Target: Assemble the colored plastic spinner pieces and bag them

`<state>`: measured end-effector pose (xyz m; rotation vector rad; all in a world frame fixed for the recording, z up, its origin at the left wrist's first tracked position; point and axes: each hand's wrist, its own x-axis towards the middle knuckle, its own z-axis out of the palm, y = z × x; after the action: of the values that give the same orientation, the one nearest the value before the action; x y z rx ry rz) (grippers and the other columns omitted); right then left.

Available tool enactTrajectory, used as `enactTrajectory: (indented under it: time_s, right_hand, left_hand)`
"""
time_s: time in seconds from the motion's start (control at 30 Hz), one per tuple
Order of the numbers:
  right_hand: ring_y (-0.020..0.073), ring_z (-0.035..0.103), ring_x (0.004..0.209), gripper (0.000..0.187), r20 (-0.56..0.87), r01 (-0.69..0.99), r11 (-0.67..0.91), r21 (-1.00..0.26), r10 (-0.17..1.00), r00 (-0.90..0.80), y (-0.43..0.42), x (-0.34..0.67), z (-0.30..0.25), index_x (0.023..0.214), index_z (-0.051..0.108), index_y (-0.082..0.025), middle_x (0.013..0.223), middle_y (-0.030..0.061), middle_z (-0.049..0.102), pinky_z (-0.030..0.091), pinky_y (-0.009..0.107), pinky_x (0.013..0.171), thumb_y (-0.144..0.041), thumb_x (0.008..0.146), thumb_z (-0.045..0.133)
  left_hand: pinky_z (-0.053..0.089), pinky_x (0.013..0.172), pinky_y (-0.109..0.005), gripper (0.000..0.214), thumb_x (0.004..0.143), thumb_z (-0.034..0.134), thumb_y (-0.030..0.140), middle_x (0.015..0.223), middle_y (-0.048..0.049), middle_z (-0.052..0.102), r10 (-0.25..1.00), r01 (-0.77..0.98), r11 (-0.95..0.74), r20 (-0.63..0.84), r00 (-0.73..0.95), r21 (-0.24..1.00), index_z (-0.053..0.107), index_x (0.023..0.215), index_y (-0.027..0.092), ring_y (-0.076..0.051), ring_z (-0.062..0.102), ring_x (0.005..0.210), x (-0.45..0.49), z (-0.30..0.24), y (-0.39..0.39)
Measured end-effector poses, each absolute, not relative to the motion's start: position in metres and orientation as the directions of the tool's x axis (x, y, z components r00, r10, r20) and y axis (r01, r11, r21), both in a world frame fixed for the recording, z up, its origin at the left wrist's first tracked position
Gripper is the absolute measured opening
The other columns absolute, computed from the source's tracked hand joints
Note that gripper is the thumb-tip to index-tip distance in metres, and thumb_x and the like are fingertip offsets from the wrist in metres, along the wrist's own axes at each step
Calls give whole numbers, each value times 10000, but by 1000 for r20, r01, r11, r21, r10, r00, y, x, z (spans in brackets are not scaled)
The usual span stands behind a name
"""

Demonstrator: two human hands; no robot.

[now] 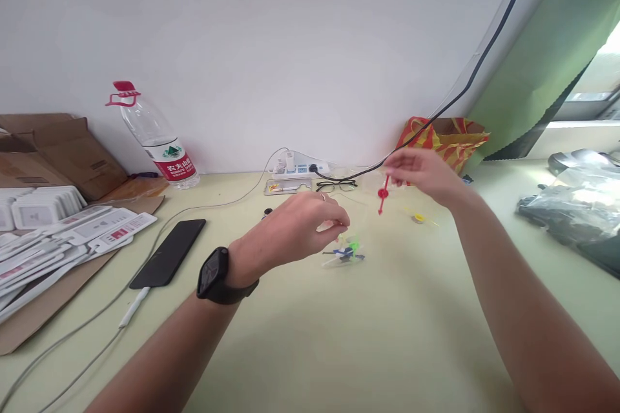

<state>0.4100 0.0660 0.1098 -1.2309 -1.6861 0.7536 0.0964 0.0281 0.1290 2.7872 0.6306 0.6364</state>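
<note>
My right hand (414, 171) is raised above the back right of the table, its fingertips closed on a thin red plastic piece (383, 193). The piece hangs down, with a round disc midway and a pointed lower end. My left hand (310, 222), wearing a black watch (213, 274), hovers near the middle with thumb and forefinger pinched together. What it holds, if anything, is too small to tell. Below and right of it lies a small pile of blue, green and clear plastic pieces (346, 253). A yellow round piece with thin strands (418, 217) rests below my right hand.
Glasses (336, 186), a clear case (288, 186) and a power strip (300, 166) line the wall. At left are a bottle (172, 155), a phone (169, 253) with its cable, white tags (92, 232) and cardboard. A red-yellow bag (448, 139) and plastic-wrapped items (576, 206) stand right.
</note>
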Motion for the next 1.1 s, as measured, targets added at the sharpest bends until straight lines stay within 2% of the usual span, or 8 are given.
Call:
enactTrajectory:
  time_s: [0.1,0.23,0.4,0.57,0.77,0.9,1.0,1.1]
  right_hand:
    - [179,670,788,242,614,288,575,-766,787,59,50,392,135,947,701,-225,923,40,706,570,340,673,-378,806,825]
    - [232,690,870,196,733,324,689,-649,680,22,29,356,152,894,720,-242,915,50,724,592,393,738,-366,796,835]
    - [175,644,729,100,683,449,659,-603,718,-136,16,321,147,885,743,-212,872,40,751,513,324,644,-310,887,719]
    - [176,677,821,69,553,479,618,-624,782,-287,17,306,136,881,747,-211,882,20,774,500,306,730,-221,872,679]
    - [176,687,732,111,399,507,487,-711,874,-279,16,300,131,886,758,-208,795,15,776,464,270,613,-173,801,695]
    - [155,665,648,110,295,516,430,-741,898,-326,15,301,133,887,761,-208,757,6,774,435,256,558,-193,824,672]
    - [162,674,719,116,337,542,511,-667,856,-392,17,312,140,877,773,-221,795,5,775,457,271,615,-242,866,660]
    - [193,686,817,158,432,600,531,-598,845,-316,26,338,145,921,771,-215,888,36,779,484,306,687,-323,904,658]
  left_hand:
    - [475,760,-302,201,967,596,120,910,-34,768,448,355,-888,371,814,293,771,951,215,-186,694,861,96,128,29]
    - [487,774,-308,208,966,591,121,912,-38,768,449,357,-887,375,811,292,776,954,216,-190,695,857,98,127,28]
    - [477,749,-310,212,959,593,118,896,-35,757,449,364,-889,374,811,278,780,953,217,-183,683,815,99,128,28]
    - [474,709,-309,201,955,598,153,838,-26,741,446,371,-894,408,797,252,780,911,228,-174,668,743,99,129,29]
    - [496,755,-315,216,962,588,169,840,-36,749,445,368,-894,413,794,256,772,861,219,-183,683,766,97,128,30]
    - [493,793,-319,209,949,601,146,859,-34,750,471,400,-881,381,796,253,782,882,226,-193,683,816,95,128,31]
    - [485,782,-315,204,941,612,137,879,-32,752,482,418,-876,374,792,243,792,920,232,-194,679,830,94,128,31]
    - [478,764,-312,215,941,612,130,876,-28,757,471,405,-881,376,798,244,798,953,238,-194,676,831,93,129,32]
